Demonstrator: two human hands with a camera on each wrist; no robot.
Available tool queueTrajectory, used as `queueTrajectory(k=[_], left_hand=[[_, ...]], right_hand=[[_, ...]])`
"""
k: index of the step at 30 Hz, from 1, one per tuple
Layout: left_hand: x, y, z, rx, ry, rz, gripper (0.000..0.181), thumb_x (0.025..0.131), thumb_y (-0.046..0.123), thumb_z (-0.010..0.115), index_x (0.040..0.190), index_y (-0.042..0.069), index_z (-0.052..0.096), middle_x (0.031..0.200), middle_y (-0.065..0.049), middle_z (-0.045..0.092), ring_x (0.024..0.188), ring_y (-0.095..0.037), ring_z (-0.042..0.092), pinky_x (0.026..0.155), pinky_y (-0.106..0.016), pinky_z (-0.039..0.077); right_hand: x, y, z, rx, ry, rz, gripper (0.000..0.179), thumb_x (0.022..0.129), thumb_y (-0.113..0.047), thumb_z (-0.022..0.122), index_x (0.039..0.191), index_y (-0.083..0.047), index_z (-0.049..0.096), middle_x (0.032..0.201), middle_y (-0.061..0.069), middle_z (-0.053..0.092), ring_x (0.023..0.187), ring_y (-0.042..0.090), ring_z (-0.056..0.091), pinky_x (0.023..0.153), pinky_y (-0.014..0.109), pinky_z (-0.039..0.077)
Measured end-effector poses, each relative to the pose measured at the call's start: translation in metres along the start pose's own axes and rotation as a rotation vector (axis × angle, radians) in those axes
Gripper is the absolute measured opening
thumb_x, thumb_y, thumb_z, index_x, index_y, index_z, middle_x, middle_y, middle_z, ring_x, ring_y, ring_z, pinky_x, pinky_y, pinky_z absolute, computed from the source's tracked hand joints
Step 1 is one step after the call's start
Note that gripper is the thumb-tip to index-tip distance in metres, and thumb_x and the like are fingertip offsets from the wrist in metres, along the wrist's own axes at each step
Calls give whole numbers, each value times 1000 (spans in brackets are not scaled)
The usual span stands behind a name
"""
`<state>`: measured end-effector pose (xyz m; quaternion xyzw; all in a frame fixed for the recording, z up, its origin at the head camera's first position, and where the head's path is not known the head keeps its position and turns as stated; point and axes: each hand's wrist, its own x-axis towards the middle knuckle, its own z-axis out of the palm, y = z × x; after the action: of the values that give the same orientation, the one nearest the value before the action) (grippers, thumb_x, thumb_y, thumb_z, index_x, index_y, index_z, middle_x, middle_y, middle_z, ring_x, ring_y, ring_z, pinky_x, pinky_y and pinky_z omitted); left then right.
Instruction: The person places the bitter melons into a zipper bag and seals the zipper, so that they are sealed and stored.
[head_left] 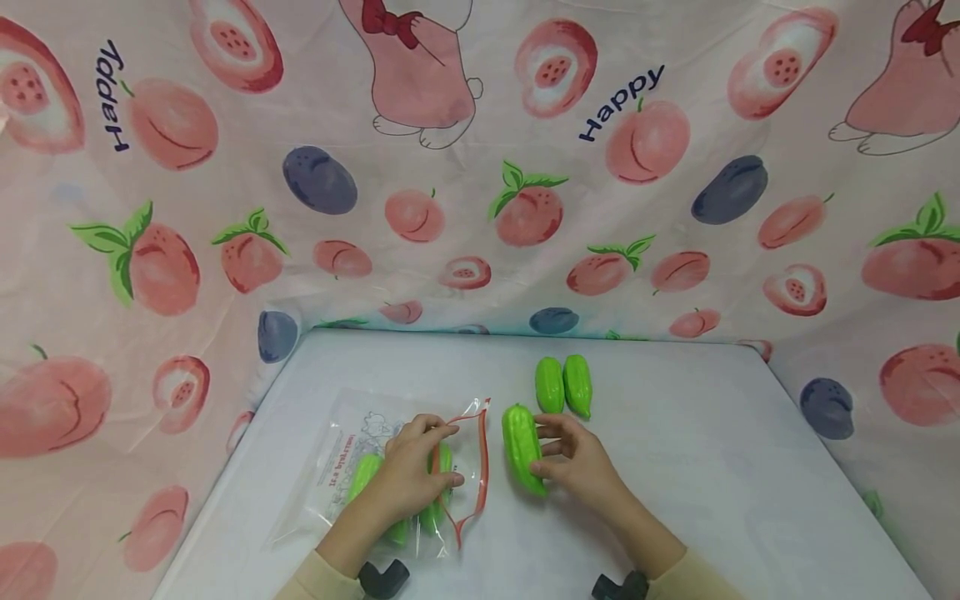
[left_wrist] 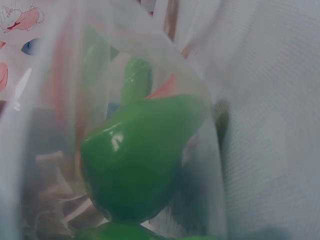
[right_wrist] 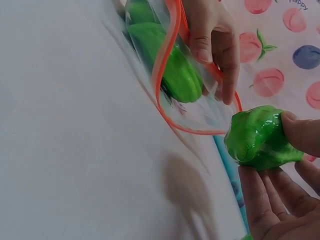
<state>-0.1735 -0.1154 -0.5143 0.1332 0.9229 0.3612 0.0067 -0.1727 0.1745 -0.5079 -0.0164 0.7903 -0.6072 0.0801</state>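
Observation:
My right hand [head_left: 577, 458] holds a glossy green ridged vegetable [head_left: 521, 450], shaped like a bitter melon, between thumb and fingers just right of the bag's mouth. Its blunt end faces the right wrist view, where the fingertips [right_wrist: 255, 187] support it from below. On the left lies a clear zip bag [head_left: 318, 492] with an orange-red rim, its mouth gaping rightward. My left hand [head_left: 408, 471] holds the bag at its upper rim, thumb and fingers spread apart. Several similar green vegetables [right_wrist: 170, 65] lie inside; one [left_wrist: 145, 155] shows large through the plastic in the left wrist view.
Two more green vegetables [head_left: 550, 385] lie side by side farther back on the white table [head_left: 697, 450]. Behind and beside the table hangs a pink cloth [head_left: 465, 192] printed with fruit. Black straps [head_left: 384, 579] sit at both wrists.

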Motion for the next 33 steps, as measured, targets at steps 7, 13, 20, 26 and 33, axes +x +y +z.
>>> queueTrajectory(k=[7, 13, 20, 26, 33], left_hand=[[1, 0, 0, 2, 3, 9, 71, 81, 27, 96, 145, 18, 68, 139, 4, 58, 128, -21, 56, 113, -59, 39], [0, 0, 0, 8, 2, 7, 71, 81, 27, 96, 146, 18, 68, 140, 5, 57, 129, -21, 56, 113, -58, 39], [0, 2, -1, 8, -4, -2, 71, 82, 28, 95, 146, 17, 67, 141, 4, 57, 129, -23, 56, 115, -59, 39], [0, 1, -1, 4, -4, -13, 70, 82, 30, 95, 146, 19, 67, 142, 3, 57, 131, -24, 55, 115, -60, 38], [-1, 1, -2, 14, 0, -7, 71, 82, 31, 95, 146, 19, 67, 141, 4, 57, 130, -22, 56, 113, -60, 40]], right_hand=[[1, 3, 11, 19, -54, -6, 69, 83, 1, 88, 145, -11, 61, 134, 15, 69, 107, 25, 70, 82, 29, 63], [-2, 2, 21, 38, -80, -6, 68, 83, -1, 88, 145, -11, 61, 133, 15, 69, 106, 24, 70, 82, 29, 63], [-3, 4, 31, 38, -92, -3, 68, 82, -3, 89, 144, -10, 61, 131, 14, 70, 104, 23, 71, 81, 31, 63], [-1, 2, 38, 32, -119, -3, 68, 83, -3, 89, 145, -9, 61, 130, 16, 70, 102, 22, 72, 82, 31, 64], [-1, 2, 45, 0, -137, -21, 67, 85, -7, 89, 145, -7, 61, 129, 19, 71, 99, 21, 73, 79, 33, 65]])
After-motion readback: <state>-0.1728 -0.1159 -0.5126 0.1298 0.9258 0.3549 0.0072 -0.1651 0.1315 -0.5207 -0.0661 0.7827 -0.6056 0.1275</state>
